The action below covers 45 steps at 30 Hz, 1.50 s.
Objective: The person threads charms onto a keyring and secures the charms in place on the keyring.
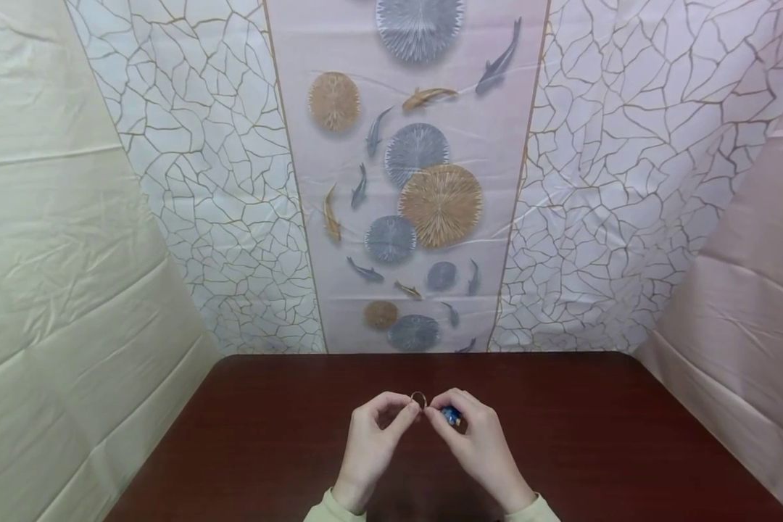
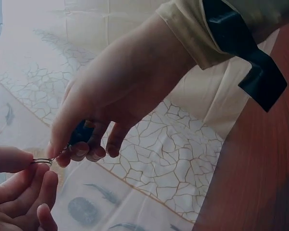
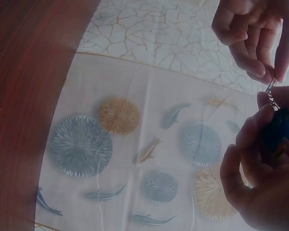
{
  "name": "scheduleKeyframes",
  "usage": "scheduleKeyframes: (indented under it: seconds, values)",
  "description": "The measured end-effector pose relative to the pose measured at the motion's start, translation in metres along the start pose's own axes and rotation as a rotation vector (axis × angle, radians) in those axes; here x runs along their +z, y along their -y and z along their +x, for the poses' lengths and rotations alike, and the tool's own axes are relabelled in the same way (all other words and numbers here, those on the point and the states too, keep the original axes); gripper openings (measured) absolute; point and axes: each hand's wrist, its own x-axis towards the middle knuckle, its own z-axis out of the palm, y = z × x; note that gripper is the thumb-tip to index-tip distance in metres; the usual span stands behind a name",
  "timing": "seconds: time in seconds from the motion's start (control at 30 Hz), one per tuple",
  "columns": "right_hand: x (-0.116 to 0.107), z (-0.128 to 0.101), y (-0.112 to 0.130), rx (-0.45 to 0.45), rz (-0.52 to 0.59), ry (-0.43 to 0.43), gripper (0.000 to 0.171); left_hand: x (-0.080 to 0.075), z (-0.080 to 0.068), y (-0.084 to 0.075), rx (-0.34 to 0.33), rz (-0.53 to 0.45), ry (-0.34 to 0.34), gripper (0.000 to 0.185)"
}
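From the head camera, both hands meet above the near middle of a dark red-brown table (image 1: 267, 435). The left hand (image 1: 373, 435) has its fingers curled and pinches one side of a small metal ring (image 1: 419, 398) between thumb and forefinger. The right hand (image 1: 476, 438) pinches the ring's other side with its fingertips, and a small blue object (image 1: 450, 415) sits tucked against its curled fingers. The ring stands between the two hands, lifted off the tabletop. Pale sleeve cuffs (image 1: 329, 510) show at the wrists. Behind the table hangs a backdrop cloth (image 1: 424, 181) printed with fish and round fan shapes, flanked by crackle-patterned panels.

The left wrist camera shows the right hand (image 2: 120, 91) from beneath, its forefinger and thumb nipping the thin ring (image 2: 42, 161), while the other fingers curl round the dark blue object (image 2: 81, 132). The left hand's fingers (image 2: 19, 192) press the ring from the lower left. A black strap (image 2: 245, 53) sits at the right wrist.

The right wrist camera shows the left hand (image 3: 253, 36) at top right, fingers bunched together and pinching the ring (image 3: 270, 86) from above. The right hand (image 3: 260, 168) lies below, fingers wrapped round the blue object (image 3: 279, 130), which shows a touch of orange.
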Motion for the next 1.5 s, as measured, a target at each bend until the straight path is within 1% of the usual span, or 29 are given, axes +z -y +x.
scheduleKeyframes:
  seconds: [0.13, 0.27, 0.37, 0.43, 0.57, 0.6, 0.67, 0.77, 0.87, 0.97, 1.03, 1.13, 1.2, 1.27, 1.37, 1.5]
  values:
    - [-0.004, 0.001, -0.001, 0.01, 0.044, 0.032, 0.017, -0.003, 0.0, -0.002, -0.003, -0.022, 0.049, 0.022]
    - [-0.007, 0.001, -0.004, -0.002, 0.092, 0.058, 0.017, -0.006, 0.0, -0.004, -0.058, -0.053, 0.117, 0.029]
    - [-0.008, 0.002, -0.004, -0.001, 0.122, 0.083, 0.016, -0.008, 0.001, -0.004, -0.093, -0.056, 0.151, 0.032]
    - [-0.009, 0.001, -0.005, 0.003, 0.135, 0.108, 0.014, -0.009, 0.001, -0.005, -0.093, -0.049, 0.167, 0.032]
    - [-0.009, 0.001, -0.005, -0.003, 0.146, 0.142, 0.001, -0.009, 0.001, -0.005, -0.076, -0.038, 0.19, 0.03]
    - [-0.008, 0.001, -0.006, -0.012, 0.148, 0.147, 0.002, -0.009, 0.001, -0.005, -0.074, -0.034, 0.196, 0.03]
    - [-0.008, 0.001, -0.006, -0.04, 0.148, 0.153, 0.006, -0.008, 0.001, -0.005, -0.073, -0.029, 0.208, 0.031]
    - [-0.007, 0.001, -0.007, -0.09, 0.128, 0.164, 0.006, -0.008, 0.001, -0.004, -0.083, -0.037, 0.233, 0.034]
    - [-0.007, 0.001, -0.007, -0.131, 0.088, 0.164, 0.006, -0.009, 0.002, -0.003, -0.099, -0.066, 0.269, 0.037]
    - [-0.007, 0.0, -0.008, -0.152, 0.06, 0.16, 0.007, -0.01, 0.002, -0.001, -0.132, -0.113, 0.303, 0.032]
    - [-0.006, 0.0, -0.008, -0.161, 0.051, 0.161, 0.006, -0.01, 0.003, 0.0, -0.158, -0.142, 0.312, 0.029]
    - [-0.006, 0.0, -0.008, -0.165, 0.036, 0.162, 0.004, -0.009, 0.003, 0.0, -0.193, -0.153, 0.304, 0.023]
    - [-0.006, 0.0, -0.009, -0.16, 0.013, 0.15, 0.006, -0.009, 0.004, 0.001, -0.189, -0.131, 0.28, 0.023]
    - [-0.006, 0.001, -0.009, -0.158, -0.016, 0.135, 0.01, -0.008, 0.004, 0.001, -0.168, -0.105, 0.249, 0.023]
    - [-0.007, 0.001, -0.009, -0.166, -0.053, 0.122, 0.014, -0.007, 0.003, 0.003, -0.108, -0.073, 0.19, 0.025]
    - [-0.007, 0.0, -0.009, -0.187, -0.075, 0.12, 0.014, -0.006, 0.003, 0.005, -0.036, -0.027, 0.115, 0.023]
